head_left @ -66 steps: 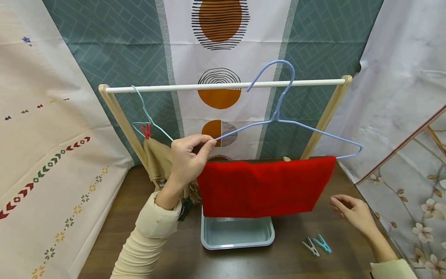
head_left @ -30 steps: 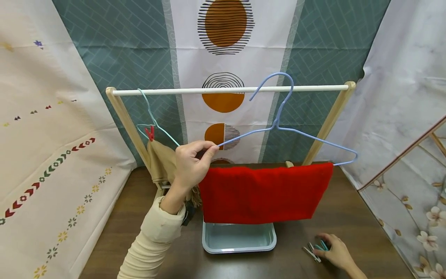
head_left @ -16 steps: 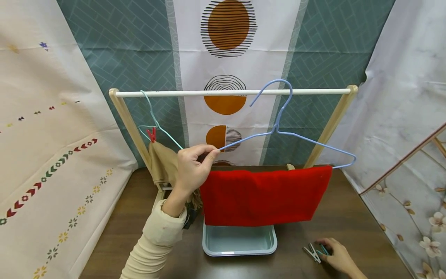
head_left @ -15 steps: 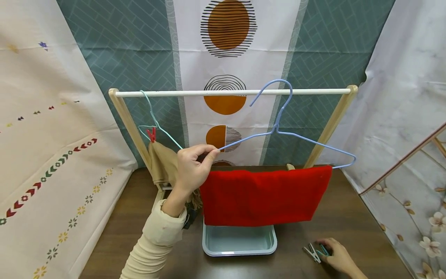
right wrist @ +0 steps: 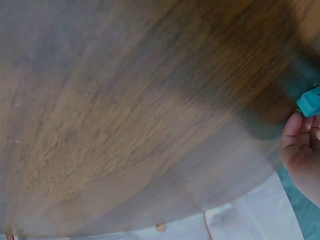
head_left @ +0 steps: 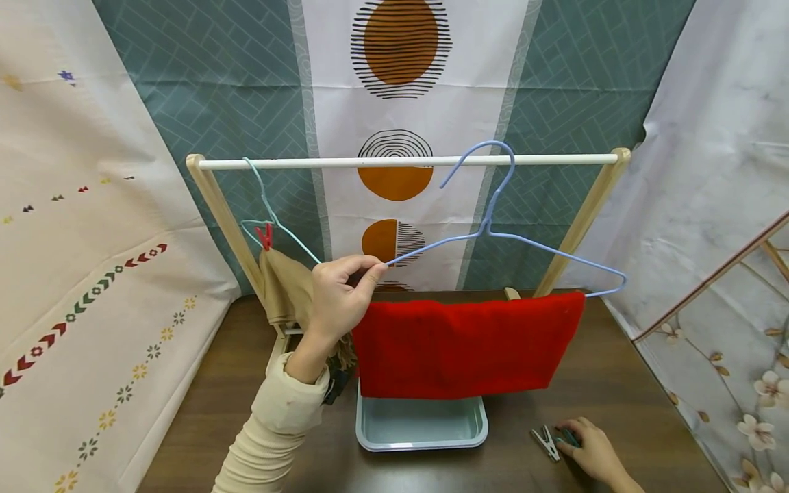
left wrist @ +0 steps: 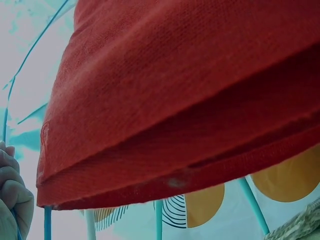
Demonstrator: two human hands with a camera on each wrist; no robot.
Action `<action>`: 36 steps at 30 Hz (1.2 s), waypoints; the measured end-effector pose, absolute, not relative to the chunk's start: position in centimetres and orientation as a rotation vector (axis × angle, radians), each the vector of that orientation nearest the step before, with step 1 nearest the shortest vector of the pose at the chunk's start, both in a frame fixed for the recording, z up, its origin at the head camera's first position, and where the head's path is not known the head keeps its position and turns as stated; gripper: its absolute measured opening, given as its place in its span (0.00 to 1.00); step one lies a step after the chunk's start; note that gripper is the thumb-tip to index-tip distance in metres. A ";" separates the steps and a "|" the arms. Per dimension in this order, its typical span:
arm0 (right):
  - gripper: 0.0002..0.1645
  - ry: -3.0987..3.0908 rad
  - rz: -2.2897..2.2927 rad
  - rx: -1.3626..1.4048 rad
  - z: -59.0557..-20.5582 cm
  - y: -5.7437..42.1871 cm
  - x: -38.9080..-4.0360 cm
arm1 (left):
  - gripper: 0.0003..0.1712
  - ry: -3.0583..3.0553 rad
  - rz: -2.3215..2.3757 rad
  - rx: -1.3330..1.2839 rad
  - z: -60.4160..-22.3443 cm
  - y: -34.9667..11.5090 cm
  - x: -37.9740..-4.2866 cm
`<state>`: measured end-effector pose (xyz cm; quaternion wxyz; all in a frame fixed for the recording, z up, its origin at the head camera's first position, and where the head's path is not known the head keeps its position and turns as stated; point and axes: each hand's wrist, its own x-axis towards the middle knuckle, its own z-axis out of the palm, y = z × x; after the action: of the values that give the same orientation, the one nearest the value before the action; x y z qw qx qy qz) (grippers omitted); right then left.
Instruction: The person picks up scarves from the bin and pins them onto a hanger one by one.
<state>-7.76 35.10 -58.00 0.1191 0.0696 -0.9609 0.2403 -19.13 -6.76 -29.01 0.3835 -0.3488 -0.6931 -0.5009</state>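
Note:
My left hand (head_left: 342, 291) pinches the left arm of a blue clothes hanger (head_left: 487, 222) in front of the rack. Over the hanger's lower bar hangs a folded red cloth (head_left: 468, 349), which fills much of the left wrist view. Down on the table at the right, my right hand (head_left: 594, 448) pinches a teal clothespin (head_left: 570, 436). Fingers partly cover that clothespin; the right wrist view shows its teal end (right wrist: 309, 102) at the fingertips. Just left of it lies a grey clothespin (head_left: 545, 444).
A white rail (head_left: 370, 162) on wooden posts spans the back. From its left end hangs a mint hanger (head_left: 265, 195) with a tan cloth (head_left: 283, 284) and a red clothespin (head_left: 264, 237). A grey-blue tray (head_left: 422, 441) stands below the red cloth.
My right hand has come down and left onto the teal clothespin and taken hold of it. The blue hanger, still in my left hand, sits slightly lower against the rail.

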 end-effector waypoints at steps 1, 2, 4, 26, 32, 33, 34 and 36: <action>0.17 -2.819 0.705 0.197 -57.9 35.1 -7.7 | 0.03 -1.768 -1.275 -0.888 -29.0 -6.7 -19.1; 0.17 -2.828 0.707 0.186 -57.9 35.1 -7.7 | 0.03 -1.768 -1.274 -0.889 -29.0 -6.7 -19.1; 0.16 -2.843 0.710 0.161 -57.7 35.0 -7.7 | 0.03 -1.770 -1.269 -0.891 -29.0 -6.7 -19.0; 0.16 -2.678 1.167 0.013 -50.5 34.3 -8.7 | 0.02 -1.773 -1.237 -0.871 -29.0 -6.4 -18.7; 0.15 -2.585 1.170 0.110 -48.3 33.7 -8.9 | 0.03 -1.777 -1.245 -0.870 -29.1 -6.5 -18.7; 0.14 -2.574 1.171 0.118 -48.0 33.6 -9.0 | 0.03 -1.778 -1.246 -0.869 -29.1 -6.5 -18.7; 0.14 -2.561 1.177 0.128 -47.8 33.5 -9.0 | 0.03 -1.778 -1.247 -0.869 -29.2 -6.5 -18.7; 0.14 -2.526 1.209 0.147 -47.2 33.1 -9.0 | 0.03 -1.778 -1.250 -0.868 -29.2 -6.6 -18.7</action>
<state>-8.97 33.12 -47.16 0.1678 0.0518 -0.8881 0.4248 -18.72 -6.57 -29.20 0.3900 -0.3417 -0.6994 -0.4919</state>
